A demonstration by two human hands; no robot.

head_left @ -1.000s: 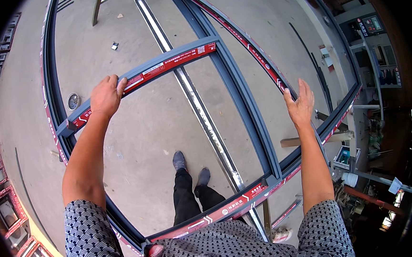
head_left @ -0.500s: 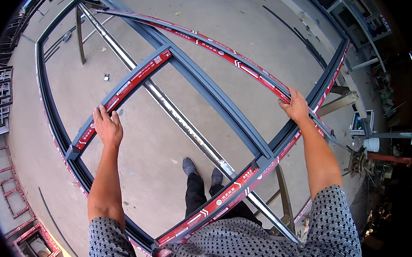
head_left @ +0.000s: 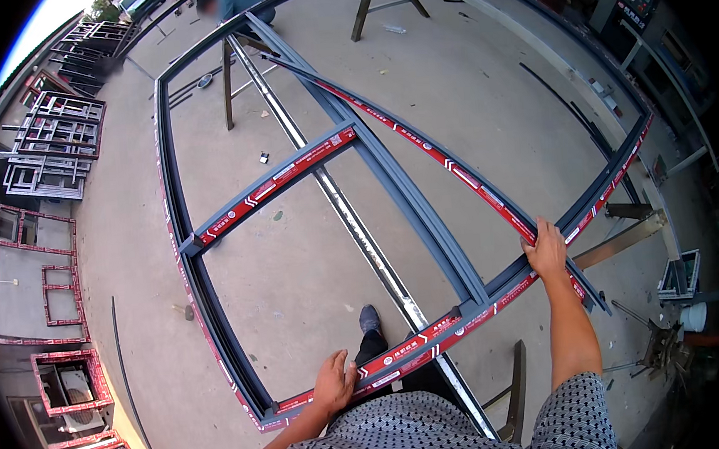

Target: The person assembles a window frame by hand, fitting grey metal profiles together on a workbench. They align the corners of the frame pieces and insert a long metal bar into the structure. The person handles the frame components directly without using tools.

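Observation:
A large grey window frame point(head_left: 173, 162) with red-and-white protective film lies horizontally before me, with a lengthwise middle bar point(head_left: 407, 192) and a short crossbar point(head_left: 277, 180) on the left. Over its right part a long loose profile bar point(head_left: 447, 162), also red-filmed, lies slantwise. My right hand point(head_left: 547, 249) is closed round the near part of this bar, just above the frame's near rail. At the near rail point(head_left: 414, 347), my left hand point(head_left: 335, 382) rests by the film with its fingers stretched out, holding nothing.
Under the frame runs a pale metal support beam point(head_left: 360, 229), with a trestle leg point(head_left: 517, 393) near me. Another trestle point(head_left: 377, 5) stands beyond. A person point(head_left: 237, 4) crouches at the far end. Stacked frames point(head_left: 58, 145) line the left; a white bucket point(head_left: 693, 318) stands at right.
My left hand has left the short crossbar and come back to the near rail. My right hand stays on the loose bar. The view has swung, bringing the crouching person into sight.

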